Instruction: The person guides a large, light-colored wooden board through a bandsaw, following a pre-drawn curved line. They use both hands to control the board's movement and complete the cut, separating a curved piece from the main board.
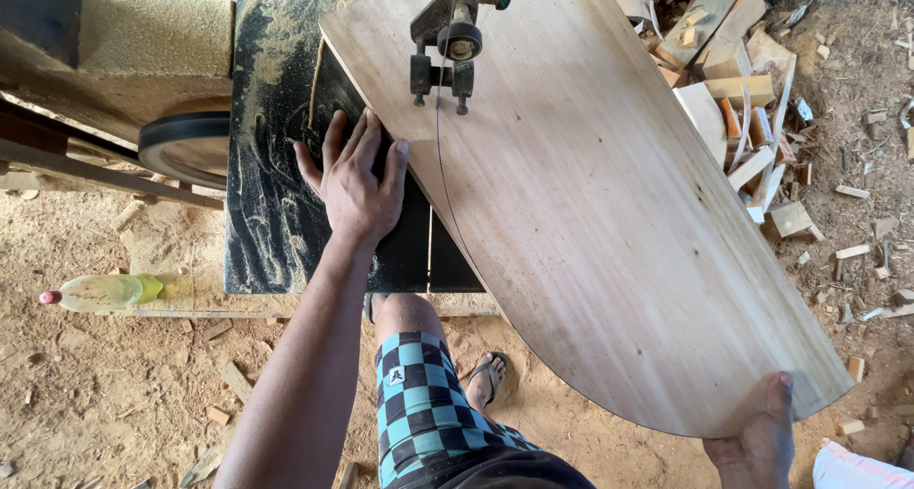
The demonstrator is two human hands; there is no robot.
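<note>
The left hand (354, 186) lies flat and open, fingers spread, on the dark saw table (276, 213), its fingertips pressed against the near edge of the large wooden panel (590, 194). The right hand (757, 441) grips the rounded lower end of that panel from beneath, thumb over the top face, bearing the part that overhangs the table (most of the board hangs in the air). The panel lies tilted across the table with the thin bandsaw blade (440, 137) running down onto it just below the blade guide (447, 46), and a narrow curved line runs from there toward the near edge. The left fingertips sit close beside the blade's line, so a slip or a sudden jump of the wood could, I judge, carry them into it. The long overhang could sag or twist in the right hand, pinching the blade or pulling the cut off its curve. Sawdust on the table looks slick under the palm. Below, a foot in an open sandal (487, 375) stands on sawdust-covered ground, with offcuts (743, 99) heaped past the board and a plastic bottle (100, 291) on a ledge to the left.
</note>
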